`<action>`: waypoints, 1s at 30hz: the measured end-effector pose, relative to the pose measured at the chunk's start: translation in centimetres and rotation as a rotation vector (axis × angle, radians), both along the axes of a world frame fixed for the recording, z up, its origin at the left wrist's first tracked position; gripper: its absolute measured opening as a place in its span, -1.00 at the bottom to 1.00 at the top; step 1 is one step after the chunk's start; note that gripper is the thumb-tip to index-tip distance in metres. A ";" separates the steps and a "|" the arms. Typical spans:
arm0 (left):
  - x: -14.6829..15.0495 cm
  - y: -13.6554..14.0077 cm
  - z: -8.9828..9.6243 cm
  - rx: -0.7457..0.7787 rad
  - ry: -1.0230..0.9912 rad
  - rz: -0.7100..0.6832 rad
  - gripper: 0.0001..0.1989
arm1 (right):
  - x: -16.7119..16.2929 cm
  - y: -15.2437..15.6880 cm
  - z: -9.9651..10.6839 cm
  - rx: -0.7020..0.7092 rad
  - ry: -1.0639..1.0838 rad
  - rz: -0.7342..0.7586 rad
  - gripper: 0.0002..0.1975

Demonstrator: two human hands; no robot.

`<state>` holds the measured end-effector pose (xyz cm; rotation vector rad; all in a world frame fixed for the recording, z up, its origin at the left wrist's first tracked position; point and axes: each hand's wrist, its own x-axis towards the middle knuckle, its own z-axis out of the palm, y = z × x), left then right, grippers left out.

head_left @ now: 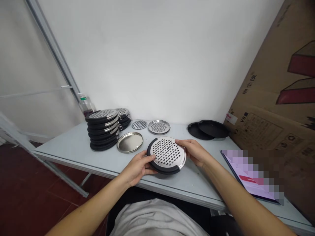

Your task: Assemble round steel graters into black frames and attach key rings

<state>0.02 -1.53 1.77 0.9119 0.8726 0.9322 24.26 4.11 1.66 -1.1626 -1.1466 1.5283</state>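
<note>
Between both hands, over the front of the table, is a round grater [168,153], its slotted silver disc set in a black rim. My left hand [140,166] grips its left side, thumb on the black rim and fingers underneath. On the upper right edge rests my right hand [193,151], thumb on top and its other fingers partly hidden behind. Just beyond lie a plain silver round lid or tray [130,142], a silver ring with a slotted disc [158,127] and a loose perforated disc [139,124].
At the left stands a tall stack of round graters [103,131], with a shorter stack [124,118] behind it and a clear bottle [85,104]. Two black round dishes [213,128] overlap at the back right. A tablet [253,177] lies beside a large cardboard box [273,124].
</note>
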 end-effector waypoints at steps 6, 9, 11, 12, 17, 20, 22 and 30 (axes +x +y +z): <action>-0.3 -0.2 0.3 -0.037 -0.048 -0.003 -0.76 | -0.1 0.2 -0.2 -0.036 0.036 -0.013 -0.77; -0.3 -0.2 0.3 -0.019 -0.027 0.001 -0.74 | -0.2 0.0 0.0 -0.029 0.020 0.003 -0.76; -0.2 -0.3 0.3 -0.010 -0.025 0.014 -0.73 | -0.2 -0.1 0.0 -0.012 -0.064 -0.005 -0.70; -0.1 -0.3 0.3 -0.006 -0.030 0.021 -0.73 | -0.1 -0.1 0.0 0.010 -0.130 -0.018 -0.66; 0.4 -0.3 0.5 0.013 -0.056 0.065 -0.72 | 0.3 0.0 -0.4 0.192 -0.406 -0.078 -0.47; 0.4 0.0 1.2 0.033 -0.057 0.105 -0.76 | 0.5 0.1 -0.3 0.285 -0.489 -0.168 -0.48; 0.3 0.6 2.2 0.067 -0.049 0.142 -0.78 | 0.6 0.1 -0.2 0.307 -0.508 -0.228 -0.51; -4.3 5.2 10.7 0.387 -0.007 0.399 -0.91 | 0.5 0.5 -0.7 0.314 -0.552 -0.254 -0.59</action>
